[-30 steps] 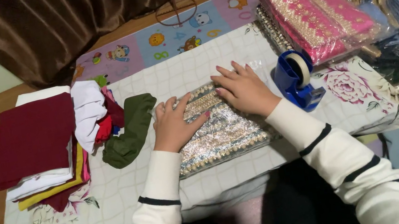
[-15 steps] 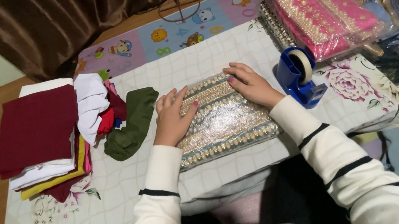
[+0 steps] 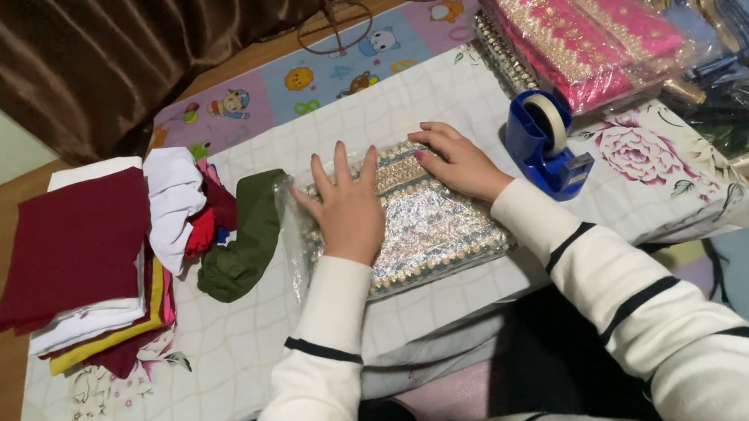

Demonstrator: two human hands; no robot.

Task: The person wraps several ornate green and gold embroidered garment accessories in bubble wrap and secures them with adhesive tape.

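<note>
A folded silver and gold embroidered fabric in a clear plastic bag (image 3: 429,232) lies on the low table covered with a white checked cloth (image 3: 246,354). My left hand (image 3: 349,207) rests flat on the bag's left half, fingers spread. My right hand (image 3: 456,162) presses flat on the bag's upper right part. Neither hand grips anything. Both arms wear white sleeves with black stripes.
A blue tape dispenser (image 3: 544,143) stands just right of the bag. A green cloth (image 3: 242,238) and a pile of folded maroon, white and yellow fabrics (image 3: 89,258) lie to the left. Bagged pink embroidered fabrics (image 3: 582,23) and more packets are stacked at the right.
The view has shifted slightly. My hands have slid a little over the bagged fabric, staying flat on it.
</note>
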